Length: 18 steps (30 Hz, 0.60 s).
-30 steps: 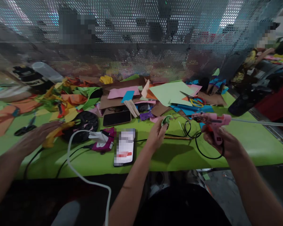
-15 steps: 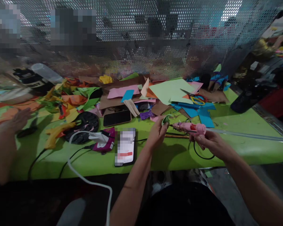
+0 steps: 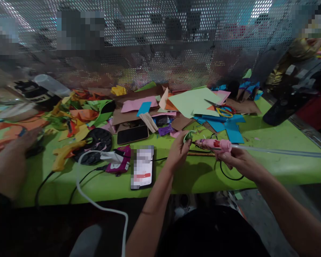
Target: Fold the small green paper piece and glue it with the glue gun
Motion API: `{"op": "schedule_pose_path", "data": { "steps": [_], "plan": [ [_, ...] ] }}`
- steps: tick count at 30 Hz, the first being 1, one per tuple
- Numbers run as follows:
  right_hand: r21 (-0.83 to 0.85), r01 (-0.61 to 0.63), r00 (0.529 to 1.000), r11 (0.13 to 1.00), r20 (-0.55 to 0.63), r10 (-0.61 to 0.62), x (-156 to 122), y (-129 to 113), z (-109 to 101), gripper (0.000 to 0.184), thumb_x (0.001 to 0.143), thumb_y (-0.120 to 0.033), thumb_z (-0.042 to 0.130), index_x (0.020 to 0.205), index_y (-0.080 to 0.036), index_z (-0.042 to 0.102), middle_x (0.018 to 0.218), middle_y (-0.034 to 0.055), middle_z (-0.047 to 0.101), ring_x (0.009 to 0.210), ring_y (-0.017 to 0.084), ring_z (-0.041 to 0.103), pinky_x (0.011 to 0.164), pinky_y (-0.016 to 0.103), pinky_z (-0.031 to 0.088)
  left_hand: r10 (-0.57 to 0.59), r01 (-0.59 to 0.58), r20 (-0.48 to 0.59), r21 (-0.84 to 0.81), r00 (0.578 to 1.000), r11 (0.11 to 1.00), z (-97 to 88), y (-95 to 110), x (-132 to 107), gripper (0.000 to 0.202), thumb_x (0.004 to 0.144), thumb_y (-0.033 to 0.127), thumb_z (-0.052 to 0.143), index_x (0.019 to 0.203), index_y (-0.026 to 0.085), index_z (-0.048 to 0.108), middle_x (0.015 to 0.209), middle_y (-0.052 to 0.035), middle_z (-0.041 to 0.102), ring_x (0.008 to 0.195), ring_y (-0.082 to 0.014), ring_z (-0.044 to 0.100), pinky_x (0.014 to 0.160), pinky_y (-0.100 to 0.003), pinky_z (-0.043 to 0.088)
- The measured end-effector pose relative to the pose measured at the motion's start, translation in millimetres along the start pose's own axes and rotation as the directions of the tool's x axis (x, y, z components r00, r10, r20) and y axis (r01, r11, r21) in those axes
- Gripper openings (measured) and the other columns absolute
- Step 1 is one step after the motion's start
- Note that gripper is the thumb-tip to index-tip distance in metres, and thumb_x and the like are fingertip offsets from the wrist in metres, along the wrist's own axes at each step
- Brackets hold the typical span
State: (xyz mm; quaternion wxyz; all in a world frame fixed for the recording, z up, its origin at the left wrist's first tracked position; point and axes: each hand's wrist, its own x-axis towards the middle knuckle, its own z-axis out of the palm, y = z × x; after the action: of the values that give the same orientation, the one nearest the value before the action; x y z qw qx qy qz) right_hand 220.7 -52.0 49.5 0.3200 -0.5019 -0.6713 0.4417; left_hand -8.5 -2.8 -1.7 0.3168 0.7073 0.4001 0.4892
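Note:
My left hand [image 3: 178,148] pinches a small curled piece of green paper [image 3: 189,135] above the front middle of the table. In my right hand [image 3: 234,159] is a pink hot glue gun [image 3: 215,144], its nozzle pointing left. The nozzle tip is at the green paper; whether they touch I cannot tell. A long clear glue stick [image 3: 280,151] sticks out of the gun's back end to the right. My right fingers wrap the handle and hide most of it. Beneath the gun lies a thin brown stick [image 3: 200,154].
On the green table [image 3: 192,178] lie a lit phone [image 3: 143,167], a dark phone [image 3: 132,135], a magenta power strip [image 3: 120,160] with cables and a yellow glue gun [image 3: 62,157]. Behind are paper sheets [image 3: 194,101], scissors [image 3: 224,111] and a dark bottle [image 3: 279,107]. Another person's hand [image 3: 13,160] reaches in at left.
The other person's hand at left has moved a little right and farther onto the table. My hands, the green paper and the pink glue gun stay nearly in place.

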Motion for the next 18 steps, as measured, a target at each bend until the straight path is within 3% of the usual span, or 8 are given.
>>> {"op": "schedule_pose_path", "data": {
  "steps": [4,12,18],
  "plan": [
    [-0.008,0.000,1.000,1.000,0.018,0.000,-0.1,0.1,0.0,0.039,0.085,-0.056,0.060,0.092,-0.018,0.070,0.069,0.0016,0.060,0.060,0.014,0.050,0.051,0.025,0.041,0.012,-0.012,0.005,0.004,1.000,1.000,-0.5,0.7,0.4,0.033,0.098,0.038,0.039,0.121,0.021,0.056,0.107,-0.0061,0.061,0.096,-0.0180,0.056,0.088,-0.030,0.044],
    [-0.003,0.007,1.000,1.000,0.021,-0.007,-1.1,-5.1,1.4,0.040,0.082,-0.059,0.060,0.073,-0.021,0.066,0.055,-0.0010,0.049,0.056,0.015,0.047,0.051,0.027,0.040,0.001,-0.001,-0.011,-0.003,1.000,1.000,0.3,1.4,-0.7,0.033,0.098,0.040,0.040,0.120,0.022,0.056,0.107,-0.0062,0.061,0.094,-0.0177,0.055,0.086,-0.030,0.044],
    [-0.048,0.015,1.000,0.999,0.013,-0.014,-0.5,-3.7,-1.0,0.041,0.086,-0.058,0.058,0.091,-0.020,0.070,0.063,-0.0002,0.054,0.060,0.015,0.049,0.055,0.027,0.041,-0.001,0.001,0.008,-0.005,1.000,1.000,0.3,1.7,-0.8,0.033,0.097,0.040,0.040,0.120,0.023,0.057,0.108,-0.0061,0.061,0.095,-0.0179,0.055,0.087,-0.031,0.044]
  ]
}}
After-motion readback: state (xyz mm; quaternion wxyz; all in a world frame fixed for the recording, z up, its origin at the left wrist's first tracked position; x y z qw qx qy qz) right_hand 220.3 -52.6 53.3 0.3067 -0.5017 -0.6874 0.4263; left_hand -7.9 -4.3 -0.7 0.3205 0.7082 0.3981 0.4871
